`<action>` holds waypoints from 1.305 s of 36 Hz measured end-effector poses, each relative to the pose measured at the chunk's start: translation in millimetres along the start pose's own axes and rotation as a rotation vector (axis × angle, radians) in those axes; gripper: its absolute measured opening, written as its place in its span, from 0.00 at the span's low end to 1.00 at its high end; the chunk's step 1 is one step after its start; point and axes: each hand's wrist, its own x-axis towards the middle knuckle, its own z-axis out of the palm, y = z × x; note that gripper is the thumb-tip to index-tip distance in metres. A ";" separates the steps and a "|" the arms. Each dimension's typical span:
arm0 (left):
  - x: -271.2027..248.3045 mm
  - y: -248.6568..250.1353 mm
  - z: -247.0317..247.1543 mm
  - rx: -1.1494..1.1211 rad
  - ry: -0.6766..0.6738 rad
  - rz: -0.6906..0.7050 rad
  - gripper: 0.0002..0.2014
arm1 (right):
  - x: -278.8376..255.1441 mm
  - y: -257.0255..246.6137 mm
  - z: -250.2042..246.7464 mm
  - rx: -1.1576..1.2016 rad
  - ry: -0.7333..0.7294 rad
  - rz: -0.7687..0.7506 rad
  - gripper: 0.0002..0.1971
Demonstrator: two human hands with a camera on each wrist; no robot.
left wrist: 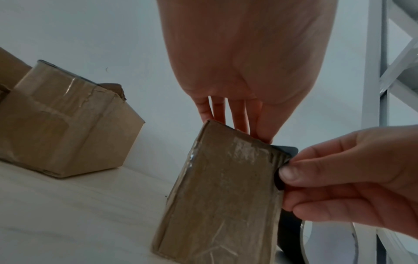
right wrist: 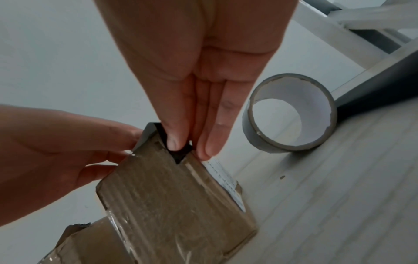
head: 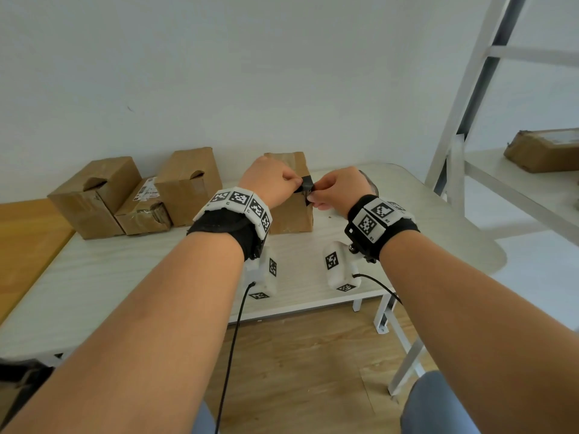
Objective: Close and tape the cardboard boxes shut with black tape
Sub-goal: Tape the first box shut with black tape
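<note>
Four boxes: brown cardboard, standing on one table against a plain wall.
Room: pale bare wall (head: 250, 73) behind the table; wood-look floor (head: 313, 371) below; a white metal frame (head: 463, 98) at the right.
Table (head: 125, 292): pale, wood-grained top on white legs; an orange-brown surface (head: 25, 239) adjoins it at the left.
Side shelf (head: 517, 183): pale board at the right, carrying a worn brown parcel (head: 545, 148).
Left group of boxes: a large box (head: 94, 195), a low box (head: 144, 208) wedged just beside it, and a tall box (head: 188, 183), all touching in a row, old clear tape wrinkled on them.
Labels: a white sticker with red and black print on the low box, too small to read; a white printed strip on the side of the handled box, also unreadable.
Handled box (head: 291, 211): upright near the table's middle, well apart from the left group, flaps down, old clear tape on its face.
Tape roll (right wrist: 289, 114): grey-black, on its edge on the table just right of the handled box.
Wrist bands: black straps with white blocks of black-and-white square codes on both wrists; cables trail from them.
Left hand (head: 269, 180): on the box's top, fingers curled, pinching the black tape strip.
Right hand (head: 341, 189): thumb and fingers pinching the strip's other end at the box's upper corner.
Black tape strip (head: 305, 184): short, lying over the top edge between the two hands.
</note>
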 end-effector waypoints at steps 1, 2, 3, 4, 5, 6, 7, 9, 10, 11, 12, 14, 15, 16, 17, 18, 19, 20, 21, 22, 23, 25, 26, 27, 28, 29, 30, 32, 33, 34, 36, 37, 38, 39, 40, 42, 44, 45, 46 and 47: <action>0.0 -0.1 -0.2 -0.003 0.006 0.004 0.14 | 0.8 -0.1 0.9 -0.003 0.000 -0.002 0.02; -0.1 -0.2 -0.4 -0.006 0.008 0.008 0.14 | 1.3 -0.2 1.6 -0.009 0.004 -0.001 0.02; -0.1 -0.3 -0.5 -0.007 0.009 0.014 0.13 | 1.3 -0.7 1.8 -0.011 0.008 0.000 0.02; 0.0 -0.4 -0.3 -0.007 0.008 0.017 0.13 | 0.9 -0.8 1.5 -0.006 0.009 0.001 0.01; 0.0 -0.5 0.0 -0.006 0.006 0.017 0.13 | 0.2 -1.1 0.3 0.004 0.004 0.003 0.01; 0.0 -0.5 0.0 -0.004 0.005 0.015 0.13 | -0.2 -1.4 -1.3 0.011 -0.007 0.005 0.03; -0.2 -0.4 -0.2 0.001 0.004 0.011 0.13 | -0.7 -2.3 -3.3 0.011 -0.026 0.007 0.05; -0.4 0.0 -0.8 0.011 0.005 0.011 0.13 | -1.3 -4.4 -6.9 0.003 -0.068 0.010 0.06; -0.4 0.1 -1.1 0.014 0.005 0.015 0.13 | -0.9 -5.5 -8.1 -0.002 -0.080 0.010 0.06; -0.5 0.4 -1.4 0.016 0.004 0.019 0.13 | -0.4 -6.6 -8.8 -0.006 -0.083 0.010 0.07; -0.5 0.7 -1.7 0.019 0.000 0.021 0.14 | 0.2 -7.5 -8.8 -0.012 -0.078 0.011 0.07; 0.1 0.9 -2.0 0.035 -0.015 0.023 0.14 | 0.5 -8.7 -7.6 -0.031 -0.060 0.016 0.07; 0.5 1.0 -1.7 0.044 -0.023 0.025 0.14 | 0.1 -9.1 -6.8 -0.035 -0.049 0.017 0.07; 0.9 0.8 -1.5 0.049 -0.026 0.026 0.14 | -0.4 -9.8 -5.9 -0.036 -0.038 0.018 0.07; 1.2 0.6 -1.3 0.051 -0.027 0.023 0.14 | -0.8 -10.6 -5.1 -0.035 -0.028 0.019 0.07; 1.2 0.5 -1.3 0.052 -0.028 0.022 0.14 | -1.0 -11.1 -4.5 -0.033 -0.019 0.023 0.07; 1.2 0.4 -1.4 0.053 -0.031 0.022 0.14 | -1.4 -11.6 -4.5 -0.031 -0.014 0.028 0.07; 1.2 0.2 -1.6 0.055 -0.033 0.023 0.14 | -1.6 -11.5 -4.9 -0.029 -0.014 0.030 0.07; 0.8 0.3 -2.0 0.054 -0.034 0.024 0.14 | -1.8 -11.4 -5.3 -0.030 -0.018 0.027 0.07; 0.6 0.2 -2.1 0.053 -0.033 0.026 0.14 | -1.8 -10.9 -5.5 -0.035 -0.024 0.020 0.07; 0.2 0.3 -2.2 0.054 -0.031 0.028 0.14 | -1.7 -10.3 -5.2 -0.043 -0.029 0.012 0.06; -0.4 0.9 -2.4 0.056 -0.033 0.027 0.14 | -0.4 -8.3 -2.1 -0.045 -0.031 0.000 0.05; -0.6 1.1 -2.4 0.054 -0.035 0.026 0.14 | 0.6 -7.5 -0.3 -0.049 -0.029 -0.006 0.05; -0.5 1.2 -2.5 0.052 -0.037 0.027 0.14 | 1.5 -7.0 1.2 -0.060 -0.024 -0.012 0.05; -0.4 1.0 -2.5 0.049 -0.037 0.028 0.14 | 2.0 -6.6 1.9 -0.071 -0.022 -0.017 0.05; -0.1 0.7 -2.2 0.045 -0.037 0.030 0.14 | 2.1 -6.1 2.0 -0.081 -0.023 -0.021 0.05; 0.3 0.1 -1.9 0.041 -0.036 0.032 0.14 | 1.9 -5.3 1.8 -0.095 -0.026 -0.027 0.06; 0.8 -0.5 -1.0 0.039 -0.034 0.035 0.13 | 1.4 -3.5 2.2 -0.132 -0.021 -0.039 0.08; 0.7 -0.6 -0.7 0.037 -0.030 0.036 0.13 | 1.0 -2.6 3.0 -0.143 -0.014 -0.044 0.09; 0.6 -0.4 -0.4 0.037 -0.029 0.037 0.13 | 1.3 -1.5 4.0 -0.153 -0.007 -0.049 0.10; 0.0 0.2 -0.7 0.046 -0.040 0.041 0.13 | 1.7 -1.3 5.4 -0.180 -0.003 -0.059 0.10; -0.1 0.3 -1.3 0.054 -0.049 0.042 0.13 | 2.1 -1.5 6.0 -0.190 -0.003 -0.062 0.10; -0.1 0.5 -2.1 0.060 -0.058 0.043 0.14 | 2.7 -1.8 6.3 -0.200 0.001 -0.065 0.10; 0.1 0.5 -2.7 0.063 -0.065 0.043 0.14 | 2.9 -2.4 7.1 -0.213 0.009 -0.071 0.10; 0.1 0.6 -3.0 0.064 -0.070 0.042 0.14 | 3.1 -2.7 8.2 -0.233 0.018 -0.080 0.10; 0.6 -0.3 -2.2 0.068 -0.078 0.030 0.15 | 2.7 -3.7 12.2 -0.302 0.028 -0.100 0.10; 0.4 -2.0 -0.1 0.074 -0.081 0.013 0.15 | 1.9 -4.4 15.4 -0.369 0.030 -0.111 0.10; 0.2 -2.9 0.7 0.074 -0.082 0.008 0.16 | 1.1 -5.0 15.7 -0.384 0.029 -0.113 0.10; -0.1 -3.6 1.2 0.072 -0.084 0.007 0.16 | 0.5 -5.3 15.2 -0.389 0.025 -0.113 0.10; -0.4 -4.1 1.3 0.072 -0.085 0.007 0.16 | -0.4 -5.6 14.0 -0.385 0.019 -0.112 0.10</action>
